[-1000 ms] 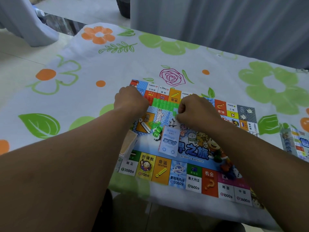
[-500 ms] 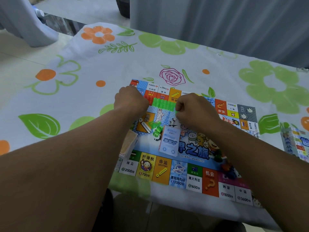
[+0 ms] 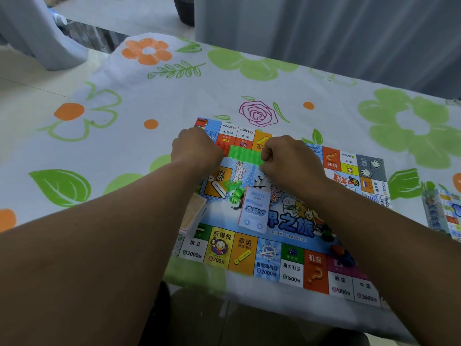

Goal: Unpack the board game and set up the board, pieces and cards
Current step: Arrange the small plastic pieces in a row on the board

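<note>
green strip (image 3: pixel 245 155) runs left-right, seemingly flat

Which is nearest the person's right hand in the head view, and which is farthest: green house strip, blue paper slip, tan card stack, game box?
1. green house strip, pinched at its end by the right hand.
2. blue paper slip, just below the hand.
3. tan card stack, farther off to the left.
4. game box, far right edge of the picture.

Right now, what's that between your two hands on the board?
A row of green plastic pieces runs from left hand to right hand, over the board; head view.
</note>
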{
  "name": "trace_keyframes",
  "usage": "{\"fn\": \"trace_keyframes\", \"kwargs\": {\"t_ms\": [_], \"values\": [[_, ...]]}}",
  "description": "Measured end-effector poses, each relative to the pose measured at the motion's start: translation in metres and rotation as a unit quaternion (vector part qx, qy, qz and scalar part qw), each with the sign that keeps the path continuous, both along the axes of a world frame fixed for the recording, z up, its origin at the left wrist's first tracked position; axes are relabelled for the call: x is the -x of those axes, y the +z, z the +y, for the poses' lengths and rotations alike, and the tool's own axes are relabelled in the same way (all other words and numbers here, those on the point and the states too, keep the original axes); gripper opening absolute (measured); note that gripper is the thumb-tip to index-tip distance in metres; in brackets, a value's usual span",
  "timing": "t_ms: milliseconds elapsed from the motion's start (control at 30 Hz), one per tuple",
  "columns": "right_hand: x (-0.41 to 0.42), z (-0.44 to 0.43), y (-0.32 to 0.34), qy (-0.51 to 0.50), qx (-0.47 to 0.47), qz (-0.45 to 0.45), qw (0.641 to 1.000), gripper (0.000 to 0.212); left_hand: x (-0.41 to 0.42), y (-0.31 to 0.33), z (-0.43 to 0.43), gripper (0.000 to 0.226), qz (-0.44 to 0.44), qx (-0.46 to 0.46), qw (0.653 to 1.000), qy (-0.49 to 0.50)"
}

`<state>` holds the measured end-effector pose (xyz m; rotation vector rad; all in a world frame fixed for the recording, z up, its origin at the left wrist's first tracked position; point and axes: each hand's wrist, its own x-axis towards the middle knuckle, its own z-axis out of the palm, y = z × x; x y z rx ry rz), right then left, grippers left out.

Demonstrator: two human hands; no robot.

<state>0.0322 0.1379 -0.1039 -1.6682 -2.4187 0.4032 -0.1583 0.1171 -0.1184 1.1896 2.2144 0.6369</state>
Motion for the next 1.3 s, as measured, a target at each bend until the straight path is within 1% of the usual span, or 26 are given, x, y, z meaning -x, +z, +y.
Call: {"fn": "trace_keyframes", "kwargs": {"t_ms": [433,567,633,700,800,900,1000,1133,1200,1300], "values": [[0.000,-0.002,0.001,0.001,-0.010,-0.001,1.000,0.008,0.000,-0.001,0.001,0.033,0.004,0.000,1.000,0.004],[0.000,-0.001,0.005,-0.002,-0.001,0.003,1.000,0.012,0.000,-0.001,0.000,0.032,0.002,-0.002,1.000,0.002],[0.004,-0.002,0.011,0.017,0.014,0.027,0.999,0.012,0.000,0.000,0.000,0.031,0.003,-0.002,1.000,0.002],[0.013,-0.007,0.020,0.067,0.062,0.035,0.995,0.010,0.000,0.000,0.000,0.032,0.002,-0.002,1.000,0.004],[0.028,-0.019,0.026,0.139,0.117,-0.019,0.983,0.011,-0.001,0.000,0.000,0.035,0.005,-0.003,1.000,0.005],[0.038,-0.027,0.023,0.161,0.099,-0.052,0.981,0.015,-0.002,0.000,0.000,0.036,0.003,-0.005,1.000,0.003],[0.044,-0.028,0.021,0.160,0.085,-0.049,0.982,0.015,-0.002,-0.002,0.000,0.036,0.000,-0.008,1.000,0.005],[0.047,-0.030,0.019,0.172,0.097,-0.032,0.980,0.004,-0.002,-0.002,0.001,0.034,0.000,-0.009,1.000,0.006],[0.048,-0.032,0.018,0.179,0.100,-0.028,0.978,0.006,-0.002,-0.001,0.000,0.035,-0.003,-0.008,1.000,0.006],[0.049,-0.033,0.017,0.197,0.074,-0.050,0.976,0.009,-0.002,0.001,0.000,0.036,-0.002,-0.009,1.000,0.008]]}}
